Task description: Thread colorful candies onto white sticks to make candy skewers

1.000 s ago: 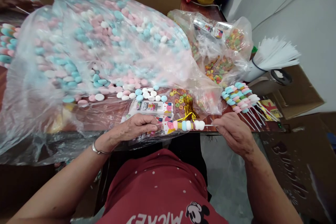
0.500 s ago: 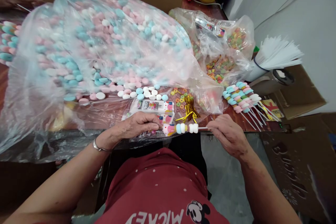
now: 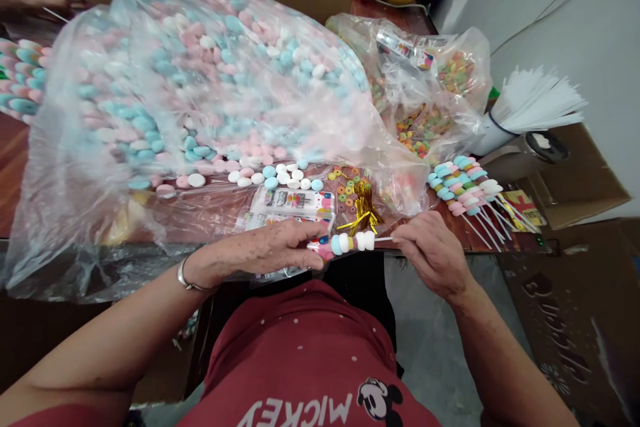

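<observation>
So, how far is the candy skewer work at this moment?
Done: a pile of finished skewers lies at the right. In hand: the left hand and right hand hold one candy stick. Left: a full marshmallow bag and many empty sticks.

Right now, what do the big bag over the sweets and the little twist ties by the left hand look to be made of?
The big bag looks like thin clear plastic film: the pink, blue and white sweets show through, and it creases with a glossy sheen. The twist ties look like gold metallic foil strips, probably over wire: they glint and hold bent shapes, though that core is not visible.
</observation>
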`<state>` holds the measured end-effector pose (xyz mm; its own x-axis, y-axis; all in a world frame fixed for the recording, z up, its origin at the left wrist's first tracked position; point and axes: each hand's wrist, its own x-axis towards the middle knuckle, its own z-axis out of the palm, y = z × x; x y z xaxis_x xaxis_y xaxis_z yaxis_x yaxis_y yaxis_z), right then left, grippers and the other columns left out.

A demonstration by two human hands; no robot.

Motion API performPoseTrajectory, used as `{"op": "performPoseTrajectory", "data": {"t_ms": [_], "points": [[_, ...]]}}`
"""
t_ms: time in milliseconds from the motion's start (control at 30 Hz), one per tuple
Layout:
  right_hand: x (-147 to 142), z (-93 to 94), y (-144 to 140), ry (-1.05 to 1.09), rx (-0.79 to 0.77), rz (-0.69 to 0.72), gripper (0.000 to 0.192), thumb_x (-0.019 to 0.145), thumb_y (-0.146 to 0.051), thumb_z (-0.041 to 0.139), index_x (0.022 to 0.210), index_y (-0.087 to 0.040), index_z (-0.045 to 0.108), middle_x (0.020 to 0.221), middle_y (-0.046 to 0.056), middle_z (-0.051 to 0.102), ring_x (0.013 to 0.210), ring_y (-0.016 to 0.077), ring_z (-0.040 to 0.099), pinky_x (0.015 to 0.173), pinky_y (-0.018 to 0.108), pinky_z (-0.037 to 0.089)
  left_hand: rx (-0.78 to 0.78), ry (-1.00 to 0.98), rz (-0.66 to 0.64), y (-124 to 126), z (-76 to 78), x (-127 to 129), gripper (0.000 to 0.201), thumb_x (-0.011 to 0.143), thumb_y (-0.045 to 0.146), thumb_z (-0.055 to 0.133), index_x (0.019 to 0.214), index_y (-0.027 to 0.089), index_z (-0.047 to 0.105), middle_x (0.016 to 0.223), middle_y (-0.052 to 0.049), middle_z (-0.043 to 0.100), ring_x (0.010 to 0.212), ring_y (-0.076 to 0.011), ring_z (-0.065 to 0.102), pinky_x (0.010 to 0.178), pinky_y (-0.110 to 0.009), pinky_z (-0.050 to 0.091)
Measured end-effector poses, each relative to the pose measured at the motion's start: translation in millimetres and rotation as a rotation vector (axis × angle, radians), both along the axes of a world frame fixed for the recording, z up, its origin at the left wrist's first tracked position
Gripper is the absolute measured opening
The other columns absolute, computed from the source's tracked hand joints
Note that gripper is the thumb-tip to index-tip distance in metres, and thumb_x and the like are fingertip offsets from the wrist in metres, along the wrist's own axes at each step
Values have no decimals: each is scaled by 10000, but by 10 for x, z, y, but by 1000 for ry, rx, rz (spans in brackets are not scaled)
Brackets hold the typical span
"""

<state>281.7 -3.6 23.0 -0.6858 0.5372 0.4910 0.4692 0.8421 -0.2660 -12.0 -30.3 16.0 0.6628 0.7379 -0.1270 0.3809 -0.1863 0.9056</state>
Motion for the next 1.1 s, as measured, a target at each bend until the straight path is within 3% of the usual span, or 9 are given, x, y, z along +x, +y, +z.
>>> {"op": "performPoseTrajectory", "data": {"t_ms": [167, 233, 333, 467, 600, 700, 833, 967, 1100], "points": [[-120, -160, -75, -38, -57, 35, 152, 944, -150, 471, 856, -185, 589, 724, 20, 646, 694, 150, 556, 719, 298, 410, 79, -30, -7, 76, -65, 15, 202, 847, 328, 646, 1022, 235, 687, 780, -32, 661, 649, -164, 565, 603, -226, 405], [-140, -241, -119, -8, -72, 9, 155, 945, -142, 463, 863, -180, 588, 751, 30, 668, 710, 151, 579, 732, 295, 421, 143, -95, 76, 95, -46, 24, 213, 788, 336, 707, 980, 246, 687, 739, -27, 653, 626, -174, 575, 609, -237, 429], [-161, -340, -208, 69, -114, -97, 155, 942, -147, 459, 881, -185, 596, 774, 33, 684, 706, 150, 592, 698, 281, 434, 246, -144, 255, 102, 101, 97, 281, 710, 324, 765, 964, 244, 679, 781, -49, 669, 720, -219, 628, 706, -280, 482], [-258, -476, -376, 222, -323, -301, 173, 950, -203, 449, 867, -200, 601, 716, 5, 642, 622, 129, 554, 591, 246, 433, 526, -77, 355, -24, 442, 287, 243, 774, 201, 676, 1017, 215, 687, 1055, -141, 696, 992, -289, 643, 905, -400, 474], [-380, -606, -501, 410, -506, -449, 200, 955, -268, 440, 840, -203, 591, 643, -21, 567, 548, 110, 504, 508, 228, 399, 719, -117, 419, -392, 511, 371, 179, 774, 116, 650, 861, 265, 699, 805, -87, 725, 784, -247, 663, 732, -381, 517], [-415, -642, -519, 507, -539, -481, 203, 948, -297, 451, 847, -205, 601, 613, -33, 528, 526, 108, 484, 493, 228, 392, 540, -168, 619, -628, 234, 327, 80, 767, 163, 662, 746, 239, 675, 604, -30, 638, 552, -176, 555, 560, -314, 464], [-433, -637, -497, 529, -542, -476, 191, 938, -298, 471, 848, -208, 612, 586, -36, 510, 524, 114, 482, 491, 232, 393, -31, -532, 1047, -594, -150, 256, 190, 774, 364, 732, 866, 204, 687, 714, -20, 669, 634, -143, 598, 600, -254, 499], [-517, -655, -508, 495, -543, -442, 204, 943, -295, 463, 836, -211, 614, 578, -31, 525, 538, 123, 505, 496, 238, 397, -90, -1077, 1205, -324, -103, 269, 494, 551, 481, 877, 904, 203, 672, 967, -62, 721, 945, -206, 669, 858, -311, 536], [-633, -658, -544, 402, -419, -380, 190, 946, -222, 459, 834, -208, 613, 642, -13, 600, 583, 128, 548, 548, 248, 428, -131, -1269, 1227, -123, 63, 323, 471, 569, 423, 888, 910, 187, 663, 952, -51, 737, 974, -211, 690, 921, -334, 531]]}}
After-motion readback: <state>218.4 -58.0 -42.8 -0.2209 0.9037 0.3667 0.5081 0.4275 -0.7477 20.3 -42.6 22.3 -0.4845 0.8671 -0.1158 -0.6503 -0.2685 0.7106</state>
